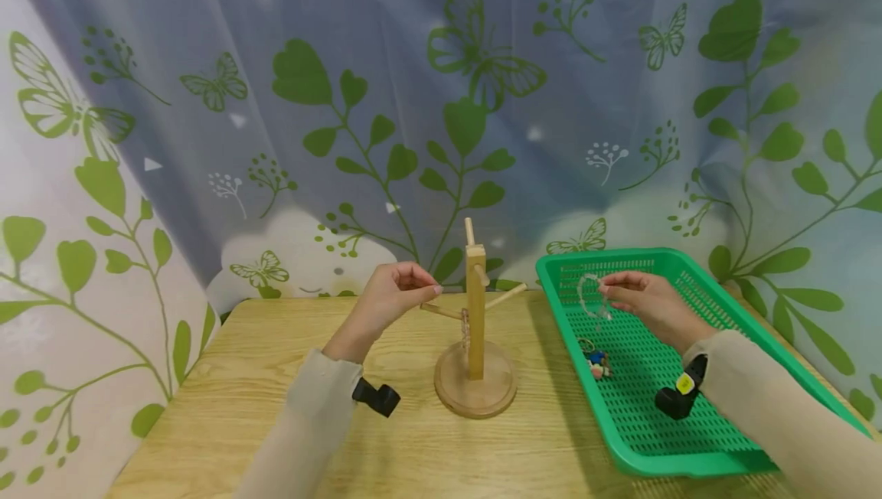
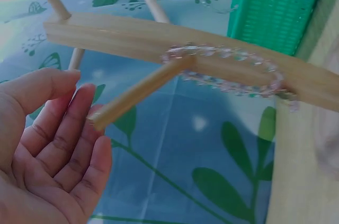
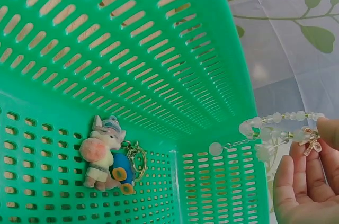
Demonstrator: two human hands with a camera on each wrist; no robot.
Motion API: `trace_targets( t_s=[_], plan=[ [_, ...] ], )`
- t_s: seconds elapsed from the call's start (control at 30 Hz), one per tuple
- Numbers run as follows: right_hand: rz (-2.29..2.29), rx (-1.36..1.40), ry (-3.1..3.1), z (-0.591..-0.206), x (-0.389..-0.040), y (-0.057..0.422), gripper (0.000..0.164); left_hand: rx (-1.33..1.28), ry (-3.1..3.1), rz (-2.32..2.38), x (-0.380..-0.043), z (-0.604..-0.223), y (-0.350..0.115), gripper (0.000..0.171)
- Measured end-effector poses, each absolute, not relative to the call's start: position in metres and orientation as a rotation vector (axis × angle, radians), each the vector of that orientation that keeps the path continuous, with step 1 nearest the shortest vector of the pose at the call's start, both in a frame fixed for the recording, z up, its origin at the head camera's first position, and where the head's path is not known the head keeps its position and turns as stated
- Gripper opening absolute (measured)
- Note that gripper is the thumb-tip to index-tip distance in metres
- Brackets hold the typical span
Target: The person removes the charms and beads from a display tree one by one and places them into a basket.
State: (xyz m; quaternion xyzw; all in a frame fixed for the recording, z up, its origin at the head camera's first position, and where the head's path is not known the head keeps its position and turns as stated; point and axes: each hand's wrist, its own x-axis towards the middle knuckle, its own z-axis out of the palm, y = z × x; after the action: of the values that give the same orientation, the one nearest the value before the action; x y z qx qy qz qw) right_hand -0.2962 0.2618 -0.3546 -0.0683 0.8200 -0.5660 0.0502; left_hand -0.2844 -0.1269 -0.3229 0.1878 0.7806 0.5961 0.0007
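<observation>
1. the fingers [image 2: 78, 117] of the left hand [image 1: 389, 298] were loosely bent beside the tip of a slim round wooden peg [image 2: 140, 92]; whether the peg was touched, or the thumb was met by the forefinger, could not be told.
2. by the thumb and fingers of the right hand [image 1: 651, 304], a whitish translucent beaded bracelet [image 3: 246, 128] was pinched near its small gold bow charm [image 3: 311, 142]; it was held up over the far part of a green perforated plastic basket [image 1: 668, 465].
3. from the bracelet, a short chain ending in a pale round bead [image 3: 215, 149] was hung.
4. a pink and clear beaded bracelet [image 2: 226, 52] was looped over the peg, close to the upright square post [image 1: 476, 331] of a pale wooden stand.
5. the stand was set on its round wooden base [image 1: 475, 398] upon a light wood-grain table [image 1: 234, 384], to the left of the basket.
6. on the basket's floor, near its left wall, a white and pink animal figurine [image 3: 98, 155] was laid beside a blue and orange figurine [image 3: 123, 168] and a gold metal ring [image 3: 142, 161].
7. the table was backed by a blue-grey curtain [image 1: 386, 17] printed with green leaves and butterflies.
</observation>
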Motion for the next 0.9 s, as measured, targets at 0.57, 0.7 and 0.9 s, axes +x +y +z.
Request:
trace_targets(
  t_s=[0.57,0.7,0.9],
  plan=[
    [-1.619,-0.227,2.51,-0.372,-0.309,0.269,0.041,0.55,2.407,1.82,-0.305,-0.284,-0.126,0.015],
    [-1.596,-0.253,2.461,-0.376,-0.309,0.271,0.043,0.539,2.395,1.818,-0.311,-0.279,-0.125,0.017],
    [-1.57,-0.271,2.418,-0.381,-0.307,0.273,0.045,0.508,2.424,1.784,-0.32,-0.272,-0.12,0.023]
  ],
)
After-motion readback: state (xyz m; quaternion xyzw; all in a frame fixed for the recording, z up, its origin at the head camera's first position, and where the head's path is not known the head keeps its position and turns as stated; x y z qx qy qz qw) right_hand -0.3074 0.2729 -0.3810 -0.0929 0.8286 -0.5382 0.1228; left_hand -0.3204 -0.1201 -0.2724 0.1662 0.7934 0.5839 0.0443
